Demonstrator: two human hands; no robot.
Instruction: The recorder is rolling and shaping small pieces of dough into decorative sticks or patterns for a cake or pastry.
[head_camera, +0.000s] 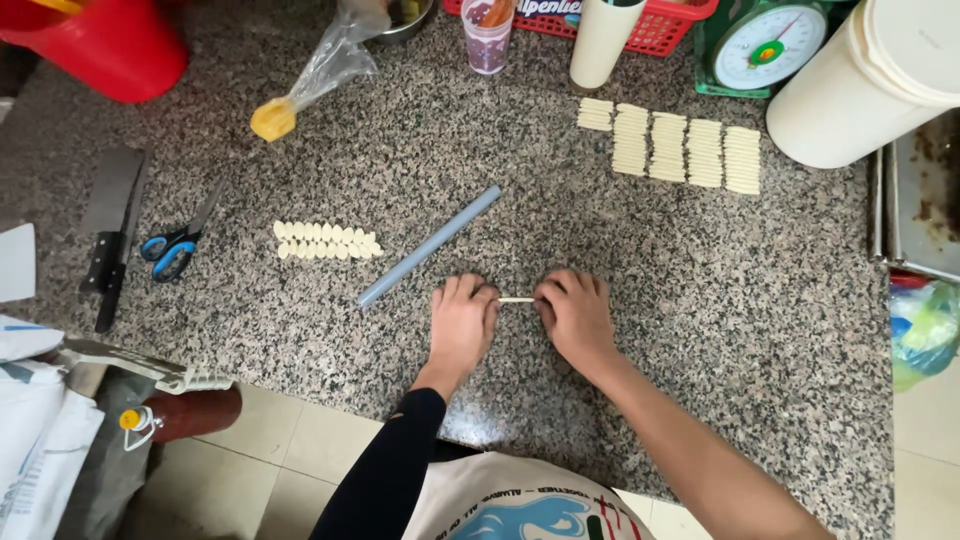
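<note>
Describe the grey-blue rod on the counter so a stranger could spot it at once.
On the speckled granite counter, look up and left from the left hand. The grey-blue rod lies there on a slant, beside a double row of small oval dough pieces. It is the only long, smooth stick there.

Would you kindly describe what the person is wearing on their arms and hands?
The left arm is covered by a snug black sleeve ending at the wrist. The right arm is bare, with no sleeve showing. Both the left hand and right hand are ungloved, without visible rings or watch.

White sacks (40, 430) lower left; green dial scale (765, 45) top right.
</note>
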